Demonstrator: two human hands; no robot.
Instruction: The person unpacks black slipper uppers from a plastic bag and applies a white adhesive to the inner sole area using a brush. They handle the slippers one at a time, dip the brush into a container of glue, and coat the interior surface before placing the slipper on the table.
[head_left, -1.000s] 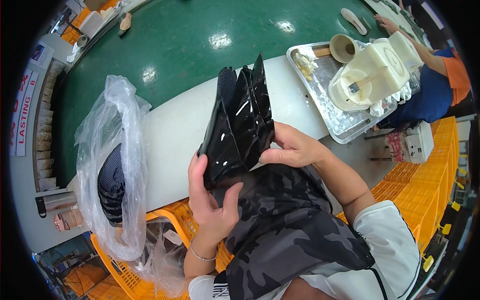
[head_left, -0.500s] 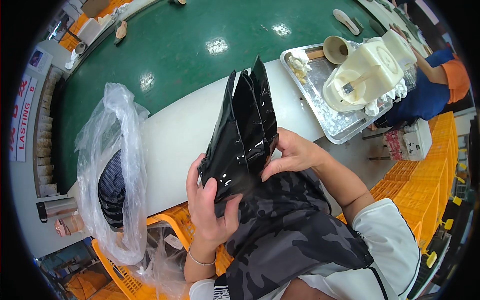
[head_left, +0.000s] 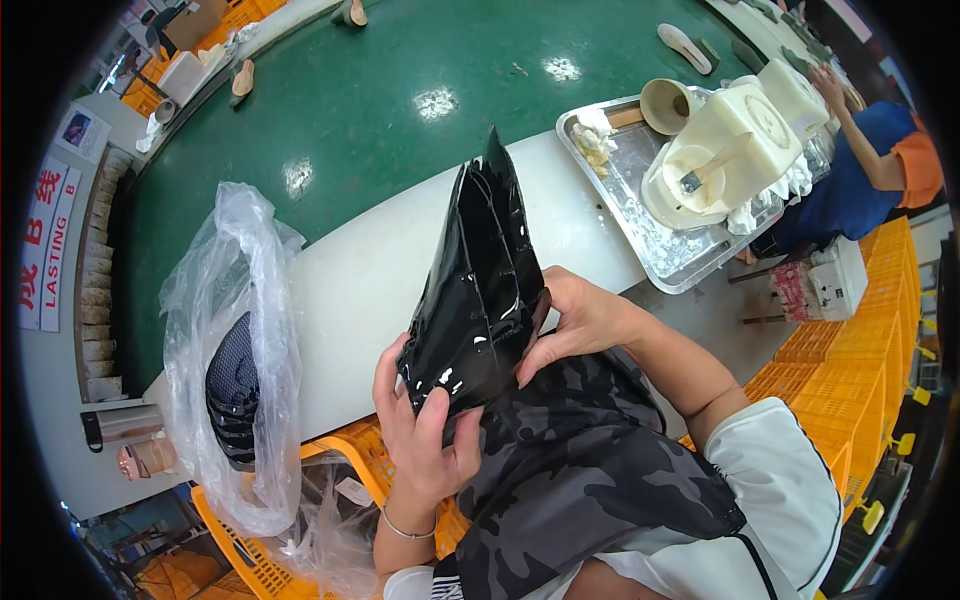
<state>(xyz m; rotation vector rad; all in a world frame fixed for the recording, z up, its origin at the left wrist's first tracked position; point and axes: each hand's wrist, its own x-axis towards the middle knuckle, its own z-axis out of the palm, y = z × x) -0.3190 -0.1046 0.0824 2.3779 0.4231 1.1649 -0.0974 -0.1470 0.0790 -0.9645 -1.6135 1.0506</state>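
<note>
Between my two hands I hold a small stack of glossy black shoe uppers [head_left: 455,320], standing upright above my lap with pointed edges upward and folds apart at the top. My left hand [head_left: 430,435] is closed round their lower left side, fingers behind and thumb near the bottom edge. On the right side, my right hand [head_left: 575,325] pinches the uppers, its thumb in front. More black uppers with a mesh part [head_left: 232,390] lie in a clear plastic bag [head_left: 265,430] at the left.
A white ledge [head_left: 350,270] borders the green conveyor belt [head_left: 380,130]. At right, a metal tray [head_left: 665,265] holds a cream glue container [head_left: 735,140], a brush and a cup. Orange crates [head_left: 820,390] stand right; another [head_left: 350,450] is by my left arm. A co-worker [head_left: 860,150] works at far right.
The uppers have tilted slightly and sit a little lower, their upper folds closer together. Both hands keep their hold. The whole view has shifted slightly.
</note>
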